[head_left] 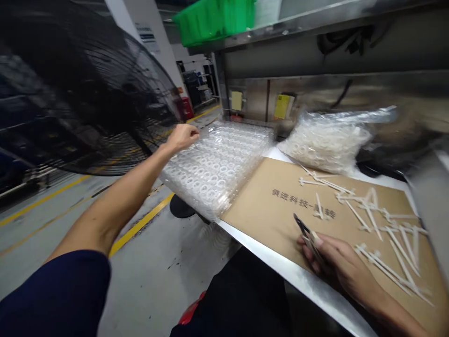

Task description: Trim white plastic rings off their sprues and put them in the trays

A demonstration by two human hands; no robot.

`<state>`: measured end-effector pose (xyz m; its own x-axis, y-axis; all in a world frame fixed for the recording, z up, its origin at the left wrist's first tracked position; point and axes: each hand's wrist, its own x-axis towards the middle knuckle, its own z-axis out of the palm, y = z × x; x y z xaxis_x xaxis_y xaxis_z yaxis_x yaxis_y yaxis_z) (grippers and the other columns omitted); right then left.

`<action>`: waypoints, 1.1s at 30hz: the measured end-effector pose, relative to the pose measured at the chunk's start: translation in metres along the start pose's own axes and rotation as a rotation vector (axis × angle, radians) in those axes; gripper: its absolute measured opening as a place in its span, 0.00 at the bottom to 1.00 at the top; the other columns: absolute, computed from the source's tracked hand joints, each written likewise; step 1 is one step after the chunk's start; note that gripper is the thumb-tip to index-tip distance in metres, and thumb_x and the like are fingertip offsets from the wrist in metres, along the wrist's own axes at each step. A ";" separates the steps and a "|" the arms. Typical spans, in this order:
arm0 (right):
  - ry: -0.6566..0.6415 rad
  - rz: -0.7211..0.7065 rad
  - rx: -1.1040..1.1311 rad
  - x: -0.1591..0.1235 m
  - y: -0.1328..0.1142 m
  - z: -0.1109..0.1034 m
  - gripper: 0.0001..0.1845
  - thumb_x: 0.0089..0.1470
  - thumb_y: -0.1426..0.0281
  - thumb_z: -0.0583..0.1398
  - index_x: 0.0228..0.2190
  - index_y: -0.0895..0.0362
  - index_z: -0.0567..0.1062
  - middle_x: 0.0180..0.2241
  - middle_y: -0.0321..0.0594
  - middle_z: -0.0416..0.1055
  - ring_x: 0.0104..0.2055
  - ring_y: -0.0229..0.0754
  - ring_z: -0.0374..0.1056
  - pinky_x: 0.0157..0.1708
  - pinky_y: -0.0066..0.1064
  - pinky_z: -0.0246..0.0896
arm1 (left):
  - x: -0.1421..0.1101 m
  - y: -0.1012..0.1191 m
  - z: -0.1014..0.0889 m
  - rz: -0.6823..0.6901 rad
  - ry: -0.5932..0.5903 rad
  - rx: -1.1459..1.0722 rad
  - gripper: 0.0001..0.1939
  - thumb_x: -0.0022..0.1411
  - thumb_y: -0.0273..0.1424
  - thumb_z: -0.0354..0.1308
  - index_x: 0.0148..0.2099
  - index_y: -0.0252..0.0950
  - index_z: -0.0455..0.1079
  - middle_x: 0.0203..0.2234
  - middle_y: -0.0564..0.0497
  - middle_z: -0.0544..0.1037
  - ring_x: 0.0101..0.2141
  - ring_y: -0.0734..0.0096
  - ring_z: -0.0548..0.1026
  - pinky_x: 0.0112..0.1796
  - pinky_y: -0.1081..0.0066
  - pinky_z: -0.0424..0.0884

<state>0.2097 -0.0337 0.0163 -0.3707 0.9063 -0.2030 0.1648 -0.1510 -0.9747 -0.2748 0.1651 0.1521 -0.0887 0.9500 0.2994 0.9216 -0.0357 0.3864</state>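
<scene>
The right hand [336,260] closes around small cutters [308,238] at the near edge of a cardboard sheet [280,206] on the steel tabletop [298,276]; white plastic runners [386,234] lie scattered across that sheet; left of the sheet, the left hand [182,137] (fingers curled, any grip unclear) reaches a clear bag of plastic rings [213,168]; beyond the sheet lies a bag of white pieces [326,145].

We're watching our left hand [182,137] resting on the corner of a clear plastic pack [213,168] of white rings in neat rows, lying flat! Our right hand [336,257] is gripping small pincers [308,236], just beside white plastic runners [386,238] scattered across brown cardboard [280,196]!
</scene>
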 end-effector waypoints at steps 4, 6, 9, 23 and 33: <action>-0.085 -0.232 -0.289 -0.003 -0.004 0.002 0.26 0.73 0.58 0.47 0.38 0.63 0.76 0.26 0.39 0.71 0.25 0.39 0.67 0.24 0.28 0.61 | 0.008 0.066 0.020 0.277 -0.019 -0.007 0.28 0.62 0.50 0.58 0.45 0.27 0.80 0.33 0.54 0.76 0.37 0.79 0.68 0.56 0.64 0.60; -0.058 -0.286 -0.376 -0.001 -0.003 0.000 0.21 0.71 0.62 0.50 0.39 0.61 0.77 0.27 0.38 0.73 0.27 0.39 0.69 0.29 0.29 0.64 | 0.007 0.112 0.043 0.541 -0.066 0.059 0.34 0.66 0.53 0.49 0.49 0.27 0.79 0.35 0.55 0.75 0.39 0.83 0.68 0.55 0.61 0.58; -0.058 -0.424 -0.527 -0.001 0.001 0.000 0.12 0.64 0.66 0.56 0.39 0.59 0.77 0.34 0.42 0.78 0.35 0.43 0.72 0.39 0.32 0.66 | -0.020 0.194 0.083 0.853 -0.272 0.035 0.26 0.66 0.49 0.54 0.46 0.31 0.80 0.36 0.50 0.79 0.36 0.74 0.73 0.48 0.66 0.66; -0.098 -0.702 -0.965 0.006 0.019 0.014 0.20 0.61 0.52 0.60 0.40 0.57 0.76 0.38 0.43 0.82 0.36 0.48 0.77 0.26 0.32 0.62 | -0.155 0.363 0.224 1.618 -0.506 -0.032 0.11 0.67 0.35 0.62 0.50 0.39 0.73 0.48 0.44 0.76 0.42 0.60 0.76 0.44 0.63 0.70; -0.086 -0.821 -1.075 0.023 0.035 0.019 0.26 0.71 0.51 0.48 0.49 0.59 0.72 0.44 0.41 0.81 0.43 0.47 0.78 0.32 0.35 0.66 | -0.083 0.414 0.243 1.383 -0.174 -0.219 0.10 0.68 0.36 0.57 0.48 0.39 0.75 0.42 0.44 0.77 0.35 0.63 0.73 0.35 0.65 0.67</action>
<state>0.1894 -0.0260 -0.0240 -0.7551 0.5521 0.3535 0.4825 0.8331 -0.2704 0.2055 0.1469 0.0750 0.8884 0.1336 0.4393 0.1465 -0.9892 0.0045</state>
